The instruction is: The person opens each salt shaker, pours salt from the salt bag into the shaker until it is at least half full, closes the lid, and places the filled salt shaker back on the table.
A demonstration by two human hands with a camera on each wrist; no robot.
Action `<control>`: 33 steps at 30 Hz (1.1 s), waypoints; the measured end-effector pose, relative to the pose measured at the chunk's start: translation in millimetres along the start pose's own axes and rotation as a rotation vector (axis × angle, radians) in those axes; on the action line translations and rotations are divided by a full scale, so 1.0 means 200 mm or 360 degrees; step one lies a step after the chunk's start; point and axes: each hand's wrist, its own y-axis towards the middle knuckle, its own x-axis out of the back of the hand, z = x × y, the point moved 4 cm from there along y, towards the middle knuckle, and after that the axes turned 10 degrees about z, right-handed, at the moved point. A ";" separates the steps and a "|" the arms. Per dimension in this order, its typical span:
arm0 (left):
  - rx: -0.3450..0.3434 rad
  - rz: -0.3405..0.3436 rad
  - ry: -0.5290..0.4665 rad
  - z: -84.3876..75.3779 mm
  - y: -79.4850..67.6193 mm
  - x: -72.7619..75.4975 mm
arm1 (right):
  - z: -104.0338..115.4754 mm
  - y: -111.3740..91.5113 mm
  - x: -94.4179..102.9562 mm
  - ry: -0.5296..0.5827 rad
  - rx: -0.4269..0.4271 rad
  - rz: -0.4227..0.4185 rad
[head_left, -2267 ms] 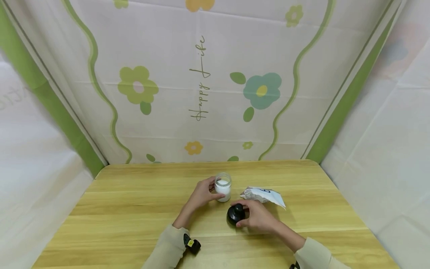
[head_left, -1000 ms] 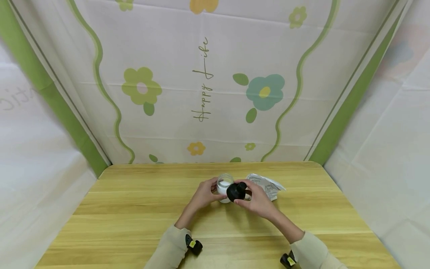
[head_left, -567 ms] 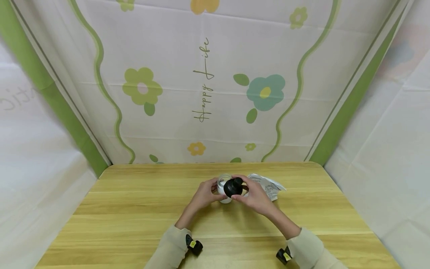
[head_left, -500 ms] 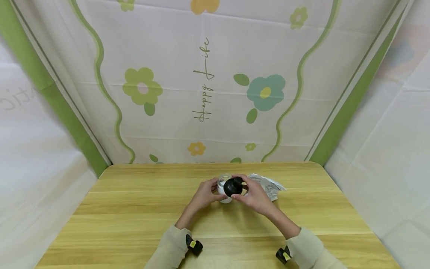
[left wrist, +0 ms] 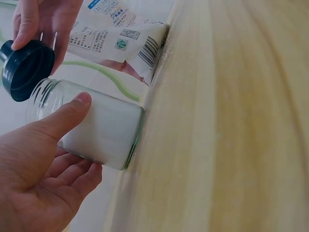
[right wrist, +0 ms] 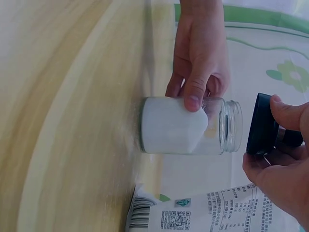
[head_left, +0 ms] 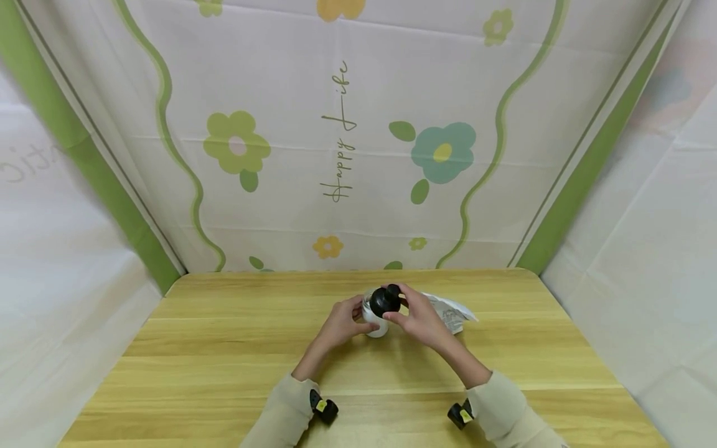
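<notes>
A clear glass jar (head_left: 378,328) stands upright on the table, partly filled with a white powdery substance that slopes up to one side in the right wrist view. My left hand (head_left: 339,323) grips it round the side, thumb (left wrist: 72,116) near and fingers behind. In my right hand (head_left: 424,320) is a black lid (head_left: 384,303) with a knob on top, held between thumb and fingers. The right wrist view has this lid, open side down, just above the threaded mouth (right wrist: 233,126), with a small gap between. From the head, the lid covers much of the mouth.
A crumpled white printed bag (head_left: 450,311) lies on the wooden table (head_left: 224,348) right of the jar, partly behind my right hand. White cloth with printed flowers hangs behind the table and at both sides.
My right hand has lifted the black lid from low over the table up and left to above the jar's mouth. The bag has shifted and turned. My left hand keeps its grip.
</notes>
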 end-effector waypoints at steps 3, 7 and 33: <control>0.0002 0.0004 -0.0003 0.00 0.00 0.00 | 0.01 0.01 0.00 0.0016 -0.0017 -0.0015; -0.0002 0.0006 -0.0019 0.00 0.00 0.00 | 0.01 0.03 0.00 0.0034 -0.0038 -0.0023; 0.0000 0.0014 0.0018 0.00 0.00 0.00 | -0.04 0.12 -0.03 -0.0072 -0.0146 0.0015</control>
